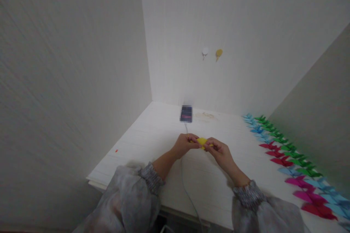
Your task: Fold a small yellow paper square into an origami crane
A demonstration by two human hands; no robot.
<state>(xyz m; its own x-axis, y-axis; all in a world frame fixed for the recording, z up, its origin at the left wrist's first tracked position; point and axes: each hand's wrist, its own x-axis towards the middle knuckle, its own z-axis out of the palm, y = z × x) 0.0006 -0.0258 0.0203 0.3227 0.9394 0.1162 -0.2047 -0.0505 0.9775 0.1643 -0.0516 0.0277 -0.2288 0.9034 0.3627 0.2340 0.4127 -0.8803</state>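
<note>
A small piece of yellow folded paper (202,141) is held above the white table, between my two hands. My left hand (186,144) pinches its left side with thumb and fingers closed. From the other side, my right hand (218,149) grips the right edge, its fingers also closed. The fingertips cover parts of the paper, so its full shape is hidden. Folded paper cranes (281,160) in green, blue, red and pink stand in rows along the table's right side.
A phone-like dark device (186,113), blurred out, stands at the back of the table (142,138). Its cable (186,189) runs under my left hand to the front edge. Two hooks (219,53) are on the back wall. A small orange scrap (116,150) lies at left.
</note>
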